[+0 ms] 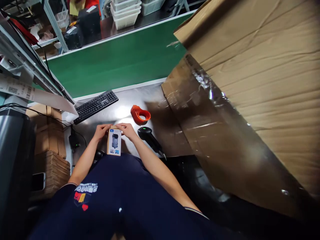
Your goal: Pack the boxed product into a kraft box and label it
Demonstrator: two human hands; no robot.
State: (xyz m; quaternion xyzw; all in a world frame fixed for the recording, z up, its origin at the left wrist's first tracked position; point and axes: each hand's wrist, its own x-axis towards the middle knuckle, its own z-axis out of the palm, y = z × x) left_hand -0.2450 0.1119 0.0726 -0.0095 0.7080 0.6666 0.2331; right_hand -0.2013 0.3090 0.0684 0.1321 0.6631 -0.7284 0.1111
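A small product box (115, 143) with a picture of a dark device on its front is held upright against the table's near edge. My left hand (101, 131) grips its upper left corner, fingers bent over the top. On the other side, my right hand (127, 130) is closed on the upper right corner. Just right of my right hand lies a black handheld barcode scanner (150, 140) with a green light. Beyond it sits an orange tape dispenser (140, 115). A black computer mouse (98, 155) is partly hidden near my left forearm.
A black keyboard (96, 106) lies at the back left of the metal table (130, 95). A large opened cardboard carton (250, 100) fills the right side. Flattened cardboard (56, 173) is stacked at left, by a paper label strip (37, 95). A green partition (112, 60) runs behind.
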